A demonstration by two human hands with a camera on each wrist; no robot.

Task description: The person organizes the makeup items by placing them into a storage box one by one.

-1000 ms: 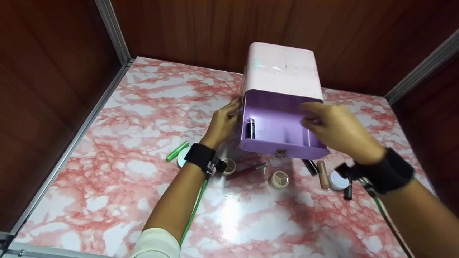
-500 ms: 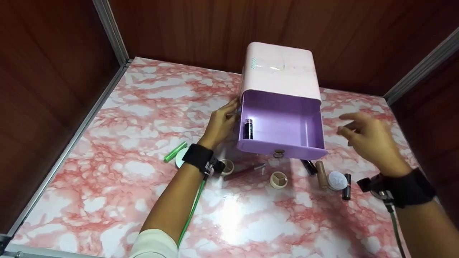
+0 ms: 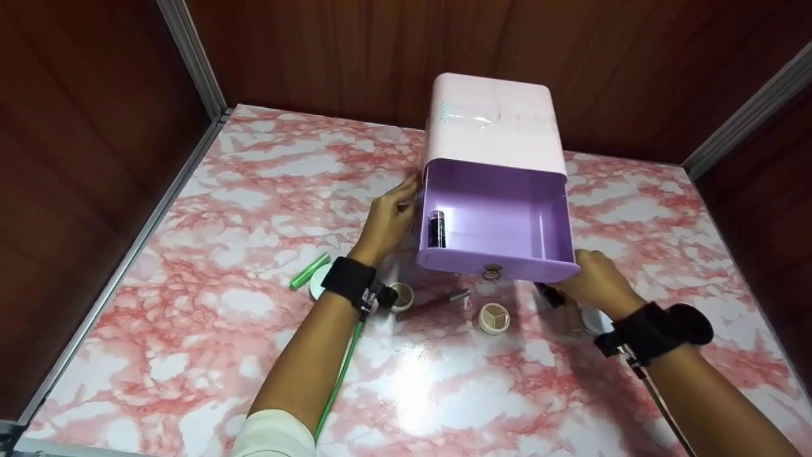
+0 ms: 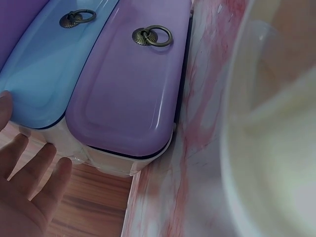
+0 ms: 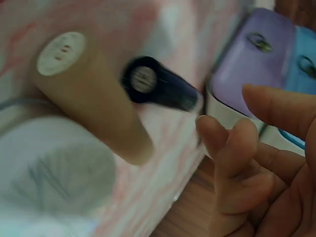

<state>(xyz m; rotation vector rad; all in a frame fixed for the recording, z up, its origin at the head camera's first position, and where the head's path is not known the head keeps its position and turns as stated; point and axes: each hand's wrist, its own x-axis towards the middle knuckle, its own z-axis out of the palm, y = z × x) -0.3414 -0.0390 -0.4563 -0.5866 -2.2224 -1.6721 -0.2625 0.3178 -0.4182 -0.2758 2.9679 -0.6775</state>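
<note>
A small pale pink chest of drawers stands at the back of the table, its purple top drawer pulled out. In that drawer a black lipstick-like tube stands against the left wall. My left hand rests at the chest's left side, fingers extended along it in the left wrist view. Beyond the drawer's front right corner, my right hand reaches low with bent fingers, thumb apart, holding nothing. Just past its fingertips in the right wrist view lies a dark tube. A tan tube lies beside that one.
A round white-lidded container sits near the tan tube. Forward of the chest are a three-section cream pot, a similar pot and a slim dark-red tube. Farther left lies a green tube. Blue and purple lower drawers carry ring pulls.
My right hand has withdrawn from over the open drawer, swung out right, then come down beside the drawer's front right corner. The left hand stays at the chest's side.
</note>
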